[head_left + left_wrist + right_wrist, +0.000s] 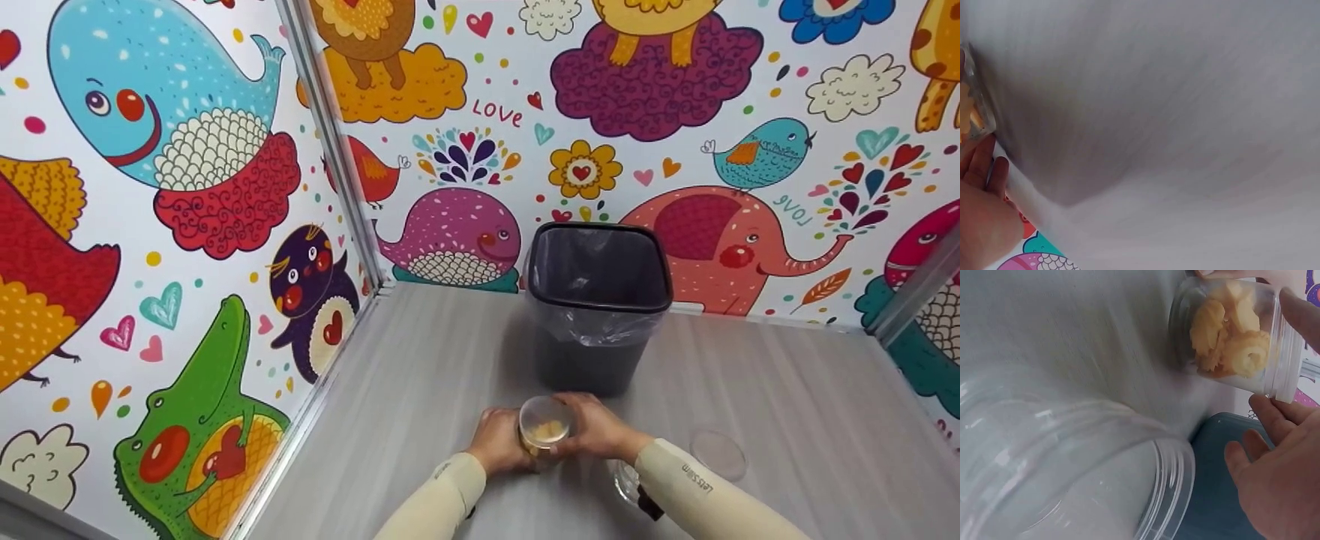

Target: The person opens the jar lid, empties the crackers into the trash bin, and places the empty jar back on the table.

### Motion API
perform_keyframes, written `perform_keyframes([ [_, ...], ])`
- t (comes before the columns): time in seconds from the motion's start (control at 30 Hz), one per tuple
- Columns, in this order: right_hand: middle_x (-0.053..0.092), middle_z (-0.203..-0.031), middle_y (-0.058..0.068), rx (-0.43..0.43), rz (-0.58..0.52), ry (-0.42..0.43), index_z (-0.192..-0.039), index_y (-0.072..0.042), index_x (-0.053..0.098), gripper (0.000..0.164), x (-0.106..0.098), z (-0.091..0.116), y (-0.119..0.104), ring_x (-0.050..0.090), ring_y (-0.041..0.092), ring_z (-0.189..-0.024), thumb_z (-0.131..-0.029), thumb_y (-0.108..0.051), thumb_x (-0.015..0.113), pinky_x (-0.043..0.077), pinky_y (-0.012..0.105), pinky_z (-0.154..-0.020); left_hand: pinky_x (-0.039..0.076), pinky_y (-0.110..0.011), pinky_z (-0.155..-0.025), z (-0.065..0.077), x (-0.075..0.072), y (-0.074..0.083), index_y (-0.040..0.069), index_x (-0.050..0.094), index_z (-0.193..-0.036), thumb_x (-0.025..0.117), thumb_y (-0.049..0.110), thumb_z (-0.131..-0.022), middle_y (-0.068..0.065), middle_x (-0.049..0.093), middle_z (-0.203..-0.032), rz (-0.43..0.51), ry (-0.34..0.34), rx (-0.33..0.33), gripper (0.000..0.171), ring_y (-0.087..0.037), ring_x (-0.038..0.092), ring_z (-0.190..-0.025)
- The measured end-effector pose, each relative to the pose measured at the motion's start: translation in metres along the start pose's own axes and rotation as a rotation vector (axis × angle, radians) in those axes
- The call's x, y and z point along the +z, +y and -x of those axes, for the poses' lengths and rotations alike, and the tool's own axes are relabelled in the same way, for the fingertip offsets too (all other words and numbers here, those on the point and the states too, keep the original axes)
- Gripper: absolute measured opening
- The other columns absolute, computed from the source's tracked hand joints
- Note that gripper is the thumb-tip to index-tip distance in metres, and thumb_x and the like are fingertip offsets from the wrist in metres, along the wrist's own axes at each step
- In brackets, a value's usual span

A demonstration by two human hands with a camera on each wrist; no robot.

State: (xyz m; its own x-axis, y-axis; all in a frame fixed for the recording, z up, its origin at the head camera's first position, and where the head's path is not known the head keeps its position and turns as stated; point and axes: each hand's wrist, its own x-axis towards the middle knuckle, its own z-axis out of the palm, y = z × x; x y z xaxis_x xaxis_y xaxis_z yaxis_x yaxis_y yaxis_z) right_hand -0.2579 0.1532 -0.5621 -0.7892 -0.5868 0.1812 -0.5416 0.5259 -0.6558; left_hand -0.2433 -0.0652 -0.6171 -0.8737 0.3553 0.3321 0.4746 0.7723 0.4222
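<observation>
A clear plastic jar (1185, 326) with several golden piped cookies (1241, 343) inside is between both hands. Its translucent lid (1287, 354) sits over the mouth. My left hand (499, 439) grips the jar's body from the left. From the right, my right hand (606, 429) holds the lid's rim, thumb on one side and fingers on the other. A second clear jar (1072, 461), uncovered and without cookies, stands beside my right forearm, partly hidden by the sleeve in the head view.
A dark trash bin (589, 364) lined with a clear bag stands just beyond the hands. On the grey table (405, 360), a round clear lid (718, 455) lies right of the right forearm. Cartoon-printed panels (465, 225) enclose the back and sides.
</observation>
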Motion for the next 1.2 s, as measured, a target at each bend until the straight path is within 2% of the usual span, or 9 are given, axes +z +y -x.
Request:
perform_keyframes([
  [0.13, 0.058, -0.126, 0.025, 0.025, 0.005, 0.031, -0.13, 0.011, 0.053, 0.087, 0.002, 0.001, 0.0, 0.051, 0.045, -0.12, -0.065, -0.032, 0.091, 0.038, 0.06, -0.102, 0.046, -0.038, -0.089, -0.001, -0.001, -0.002, 0.016, 0.072, -0.097, 0.097, 0.037, -0.041, 0.011, 0.071, -0.086, -0.009, 0.001, -0.012, 0.065, -0.007, 0.064, -0.083],
  [0.43, 0.062, -0.12, 0.02, 0.158, 0.081, 0.241, -0.128, 0.007, 0.055, 0.086, 0.023, 0.007, -0.015, 0.054, 0.041, -0.116, -0.062, -0.033, 0.093, 0.044, 0.055, -0.099, 0.045, -0.039, -0.091, -0.004, -0.009, -0.006, 0.017, 0.072, -0.096, 0.097, 0.038, -0.041, 0.011, 0.071, -0.086, -0.024, 0.009, -0.015, 0.064, -0.01, 0.064, -0.083],
  [0.63, 0.063, -0.119, 0.018, 0.206, 0.08, 0.264, -0.126, 0.005, 0.058, 0.086, 0.03, 0.009, -0.015, 0.054, 0.041, -0.116, -0.061, -0.037, 0.094, 0.044, 0.055, -0.098, 0.045, -0.04, -0.091, -0.004, -0.007, -0.003, 0.016, 0.072, -0.098, 0.096, 0.041, -0.045, 0.011, 0.071, -0.087, -0.012, 0.005, -0.014, 0.063, -0.01, 0.064, -0.084],
  [0.8, 0.064, -0.118, 0.018, 0.172, 0.065, 0.239, -0.125, 0.005, 0.059, 0.085, 0.026, 0.008, -0.011, 0.056, 0.04, -0.114, -0.061, -0.038, 0.094, 0.044, 0.055, -0.098, 0.044, -0.041, -0.094, -0.001, -0.003, -0.003, 0.013, 0.073, -0.102, 0.096, 0.04, -0.047, 0.009, 0.072, -0.091, 0.004, -0.022, -0.03, 0.065, -0.01, 0.065, -0.087],
  [1.03, 0.062, -0.124, 0.023, 0.078, -0.007, 0.084, -0.129, 0.009, 0.056, 0.084, 0.008, 0.003, -0.003, 0.053, 0.044, -0.117, -0.064, -0.03, 0.092, 0.039, 0.059, -0.102, 0.044, -0.038, -0.092, -0.001, 0.001, -0.003, 0.015, 0.072, -0.099, 0.096, 0.038, -0.044, 0.012, 0.071, -0.088, -0.004, -0.003, -0.018, 0.064, -0.01, 0.064, -0.086],
  [1.2, 0.063, -0.122, 0.022, -0.004, -0.037, 0.004, -0.127, 0.009, 0.057, 0.079, 0.001, 0.0, 0.0, 0.057, 0.04, -0.115, -0.066, -0.027, 0.091, 0.042, 0.057, -0.1, 0.044, -0.037, -0.091, 0.0, 0.002, -0.002, 0.017, 0.072, -0.096, 0.097, 0.034, -0.04, 0.013, 0.07, -0.086, -0.004, 0.005, -0.01, 0.064, -0.009, 0.064, -0.085],
])
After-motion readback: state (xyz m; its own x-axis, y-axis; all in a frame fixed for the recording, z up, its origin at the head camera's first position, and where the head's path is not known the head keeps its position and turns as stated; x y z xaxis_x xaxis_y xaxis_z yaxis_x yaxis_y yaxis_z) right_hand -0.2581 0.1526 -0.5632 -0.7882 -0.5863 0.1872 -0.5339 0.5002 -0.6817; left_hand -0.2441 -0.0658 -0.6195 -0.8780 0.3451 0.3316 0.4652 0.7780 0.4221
